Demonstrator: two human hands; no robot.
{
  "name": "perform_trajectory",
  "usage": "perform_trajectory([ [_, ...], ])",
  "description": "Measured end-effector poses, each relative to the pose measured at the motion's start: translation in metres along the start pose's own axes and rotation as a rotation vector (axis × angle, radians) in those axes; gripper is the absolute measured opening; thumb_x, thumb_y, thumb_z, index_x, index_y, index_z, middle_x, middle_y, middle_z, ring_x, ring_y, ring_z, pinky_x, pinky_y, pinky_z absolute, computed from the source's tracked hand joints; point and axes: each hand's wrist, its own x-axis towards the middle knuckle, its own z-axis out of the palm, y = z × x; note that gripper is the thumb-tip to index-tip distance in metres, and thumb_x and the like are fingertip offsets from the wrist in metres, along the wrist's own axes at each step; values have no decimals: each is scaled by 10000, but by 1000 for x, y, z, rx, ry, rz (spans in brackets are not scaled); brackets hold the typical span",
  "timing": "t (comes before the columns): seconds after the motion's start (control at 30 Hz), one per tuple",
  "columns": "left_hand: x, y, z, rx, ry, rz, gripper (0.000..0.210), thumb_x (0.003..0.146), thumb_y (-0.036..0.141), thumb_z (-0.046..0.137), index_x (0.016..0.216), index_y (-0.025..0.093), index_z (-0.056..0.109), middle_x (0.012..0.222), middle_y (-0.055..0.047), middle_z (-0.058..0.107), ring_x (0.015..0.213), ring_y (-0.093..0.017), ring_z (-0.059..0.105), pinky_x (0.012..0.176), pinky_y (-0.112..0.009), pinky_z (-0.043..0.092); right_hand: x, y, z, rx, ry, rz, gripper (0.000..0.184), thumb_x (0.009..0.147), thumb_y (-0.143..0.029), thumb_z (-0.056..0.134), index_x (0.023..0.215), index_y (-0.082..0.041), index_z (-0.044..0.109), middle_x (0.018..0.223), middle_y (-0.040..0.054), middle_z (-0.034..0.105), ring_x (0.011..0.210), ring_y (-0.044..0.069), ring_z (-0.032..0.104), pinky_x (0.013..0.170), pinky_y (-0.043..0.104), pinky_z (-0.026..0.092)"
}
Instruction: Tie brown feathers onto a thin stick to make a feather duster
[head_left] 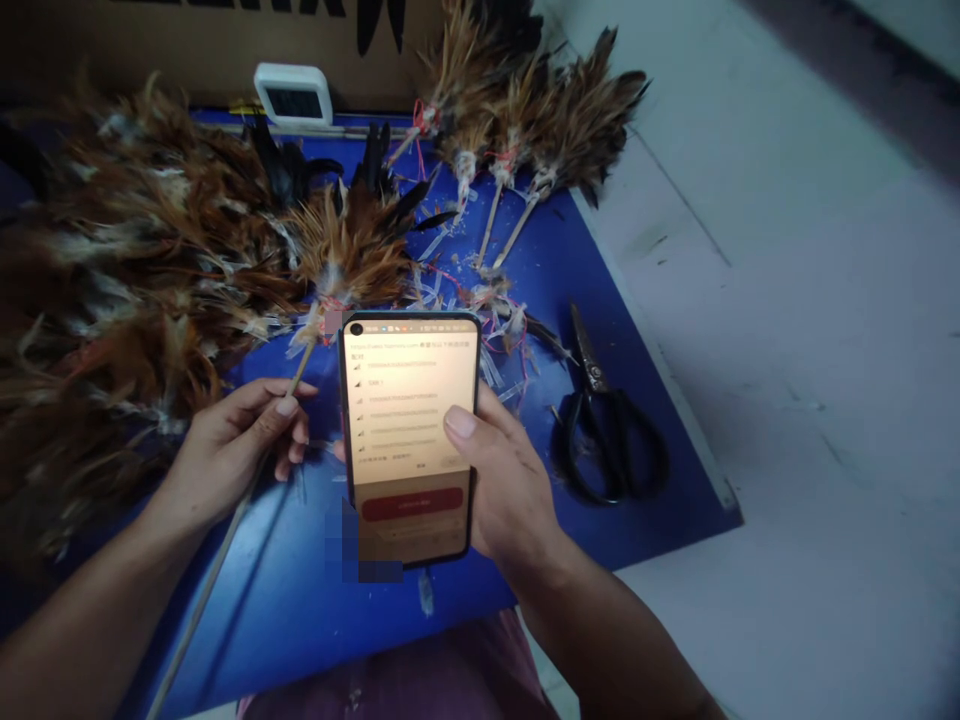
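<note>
My right hand is closed around a smartphone, its thumb over the right part of the lit screen. A list with signal icons shows on the upper part of the screen, and a red bar lies below. Between thumb and fingers of my left hand is the thin stick of a feather duster. Its brown and black feathers point away from me, bound with pink string at the base. The stick runs down toward the lower left. The phone hides part of the table behind it.
Loose brown feathers are heaped at the left. Several short feather bundles on sticks lie at the back right. Black-handled scissors rest right of the phone, near plastic and string scraps. A white digital display stands before a cardboard box on the blue table.
</note>
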Motion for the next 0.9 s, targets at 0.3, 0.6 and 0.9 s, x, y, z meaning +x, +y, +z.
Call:
perform_trajectory([
  [0.3,0,1,3,-50,12,-4,232,837,346,669,1006,187,687,599,10,609,462,-110,557,331,-173,454,1,1,-3,22,-13,24,330,800,-374,628,1102,-242,608,1092,47,699,1043,261,657,941,480,515],
  [0.6,-1,3,5,-77,9,-43,248,841,338,663,1018,165,656,612,11,599,488,-114,558,352,-179,454,-2,-2,2,30,-25,60,289,821,-293,597,1110,-272,602,1074,48,715,1006,278,682,851,507,561],
  [0.9,-1,4,4,-88,11,-42,275,823,353,680,1015,157,658,610,11,599,477,-109,552,345,-173,453,0,0,1,1,18,23,275,866,-352,589,1122,-261,631,1070,40,715,999,253,683,879,456,556],
])
